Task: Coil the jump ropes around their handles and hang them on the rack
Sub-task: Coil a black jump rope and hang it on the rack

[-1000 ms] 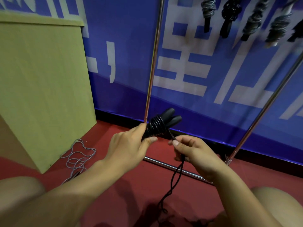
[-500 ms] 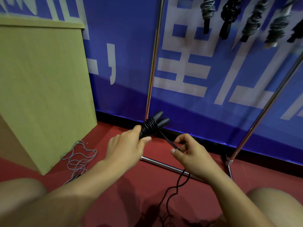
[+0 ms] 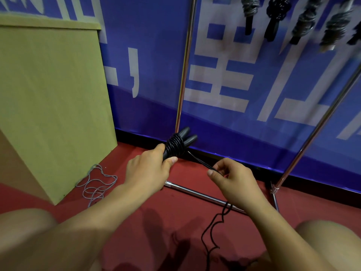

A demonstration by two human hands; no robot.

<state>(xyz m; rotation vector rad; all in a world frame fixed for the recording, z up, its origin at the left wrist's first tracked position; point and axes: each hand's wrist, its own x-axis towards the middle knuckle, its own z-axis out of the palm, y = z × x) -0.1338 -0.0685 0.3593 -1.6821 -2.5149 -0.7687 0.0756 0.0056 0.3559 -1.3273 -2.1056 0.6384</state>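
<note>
Head view, my left hand (image 3: 149,169) fingers clamped round coiled handles (image 3: 176,144), right hand (image 3: 232,179) fingers pinching black rope (image 3: 199,160), rack (image 3: 183,75) behind.

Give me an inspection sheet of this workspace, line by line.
Surface: red floor, bare where seen.
Job's things: black handles partly wound with black rope; coiled ropes hang on the rack.
Clutter: nothing seen.
Hands: left hand grips the handles; right hand pinches the rope.
Cables: grey rope loose on the floor.
Surroundings: blue banner, yellow-green board.
</note>
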